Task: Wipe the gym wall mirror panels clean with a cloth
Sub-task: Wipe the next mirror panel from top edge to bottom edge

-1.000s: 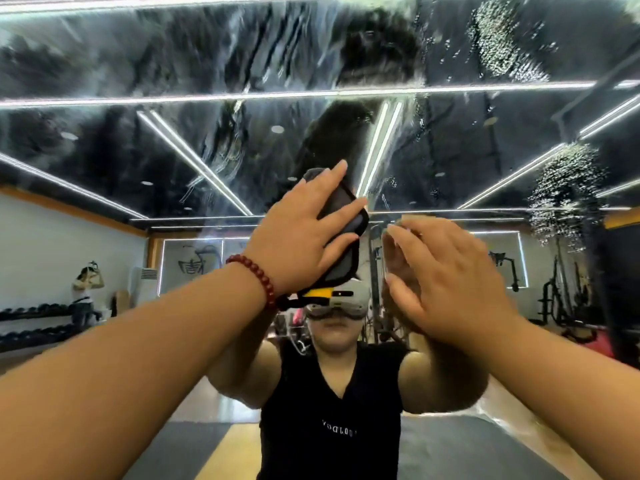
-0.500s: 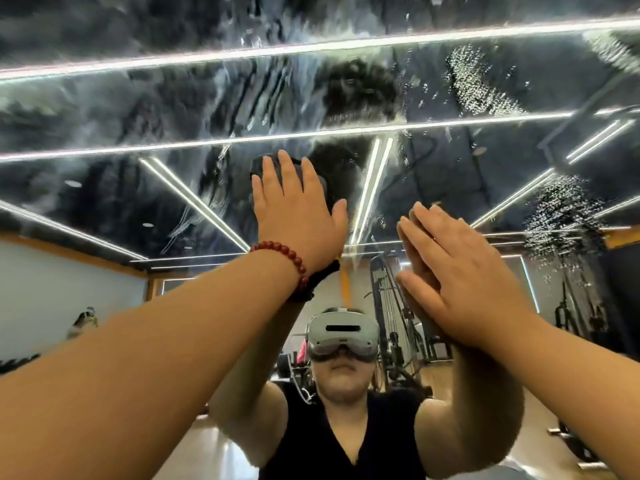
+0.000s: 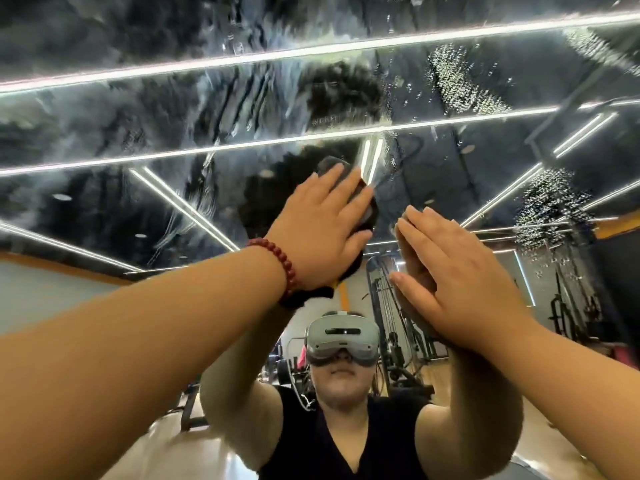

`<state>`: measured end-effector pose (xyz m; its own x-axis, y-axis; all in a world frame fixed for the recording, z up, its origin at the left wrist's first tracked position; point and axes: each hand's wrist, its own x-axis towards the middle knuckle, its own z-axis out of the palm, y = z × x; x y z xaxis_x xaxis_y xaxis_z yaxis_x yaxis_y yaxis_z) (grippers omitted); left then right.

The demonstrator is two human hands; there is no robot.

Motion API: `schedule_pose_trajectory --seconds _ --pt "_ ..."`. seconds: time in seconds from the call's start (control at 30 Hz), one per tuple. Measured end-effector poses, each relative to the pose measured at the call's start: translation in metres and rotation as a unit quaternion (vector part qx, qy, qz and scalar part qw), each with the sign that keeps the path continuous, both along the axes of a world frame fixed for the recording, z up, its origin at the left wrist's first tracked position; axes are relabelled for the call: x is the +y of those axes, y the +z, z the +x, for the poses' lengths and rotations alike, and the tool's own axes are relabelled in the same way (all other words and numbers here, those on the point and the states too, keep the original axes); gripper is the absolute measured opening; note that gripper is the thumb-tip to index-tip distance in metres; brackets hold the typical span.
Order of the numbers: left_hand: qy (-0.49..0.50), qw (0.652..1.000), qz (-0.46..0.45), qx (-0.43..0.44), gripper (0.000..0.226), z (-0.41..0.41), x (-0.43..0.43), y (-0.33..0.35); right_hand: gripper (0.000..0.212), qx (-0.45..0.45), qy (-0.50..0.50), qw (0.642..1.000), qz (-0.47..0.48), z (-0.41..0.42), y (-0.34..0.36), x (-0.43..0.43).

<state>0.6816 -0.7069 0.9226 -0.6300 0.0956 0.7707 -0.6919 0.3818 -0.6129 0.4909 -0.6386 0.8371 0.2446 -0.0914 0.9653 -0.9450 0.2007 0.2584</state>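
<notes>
Overhead, my left hand (image 3: 320, 230) presses the dark cloth (image 3: 367, 202) flat to the streaked mirror (image 3: 173, 126), fingers straight; my right hand (image 3: 460, 275) rests beside it, fingers released.

My left hand (image 3: 323, 225) covers most of the dark cloth (image 3: 367, 206); both my forearms run off the frame's bottom edge.

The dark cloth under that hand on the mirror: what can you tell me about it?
The dark, soft-looking wiping cloth is pressed flat against the smeared gym wall mirror by the left hand, whose straight fingers spread over it. Only its edges show, above the fingertips and beside the palm, with another dark bit below the wrist. The right hand rests on the glass beside it, apart from it.
</notes>
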Motion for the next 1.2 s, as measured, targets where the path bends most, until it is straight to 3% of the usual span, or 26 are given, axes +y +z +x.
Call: schedule_pose_trajectory --seconds 0.07,0.13,0.33,0.57,0.73,0.8,0.9,0.97,1.03,1.13,1.2 --pt "-0.024 0.994 -0.030 -0.102 0.076 0.000 0.003 -0.017 0.069 -0.016 0.022 1.000 -0.015 0.001 -0.001 0.002" --pt "-0.023 0.991 -0.023 -0.130 0.077 0.008 0.003 0.000 0.069 -0.028 0.026 0.999 -0.017 0.002 -0.001 0.003" --pt "-0.007 0.993 0.061 0.104 0.057 0.012 -0.003 0.052 0.077 -0.084 0.021 0.996 -0.019 0.001 -0.002 0.004" --pt "-0.022 0.995 -0.025 -0.099 0.070 0.007 0.001 0.024 0.082 -0.128 0.060 0.990 -0.028 0.000 0.000 0.007" --pt "-0.005 0.996 0.040 0.085 0.054 0.001 -0.001 0.060 0.079 -0.132 0.088 0.987 -0.017 -0.002 0.002 0.011" --pt "-0.016 0.999 0.008 0.047 0.054 -0.017 0.011 0.040 0.079 -0.120 0.098 0.988 -0.015 -0.004 0.002 0.013" --pt "-0.032 0.995 -0.036 -0.086 0.060 -0.037 0.018 -0.007 0.076 -0.119 0.157 0.980 0.016 -0.014 0.001 0.023" --pt "-0.026 0.991 -0.031 -0.128 0.063 -0.032 0.019 -0.010 0.080 -0.099 0.138 0.984 0.060 -0.025 -0.005 0.033" --pt "-0.025 0.996 -0.029 -0.081 0.064 -0.023 0.011 0.009 0.081 -0.082 0.092 0.988 0.092 -0.032 -0.016 0.039" --pt "-0.024 0.994 0.041 0.097 0.055 -0.009 0.001 0.038 0.078 -0.093 0.066 0.989 0.091 -0.037 -0.032 0.039" --pt "-0.030 0.987 0.057 0.147 0.056 -0.019 0.003 0.029 0.079 -0.094 0.062 0.991 0.074 -0.039 -0.038 0.036"
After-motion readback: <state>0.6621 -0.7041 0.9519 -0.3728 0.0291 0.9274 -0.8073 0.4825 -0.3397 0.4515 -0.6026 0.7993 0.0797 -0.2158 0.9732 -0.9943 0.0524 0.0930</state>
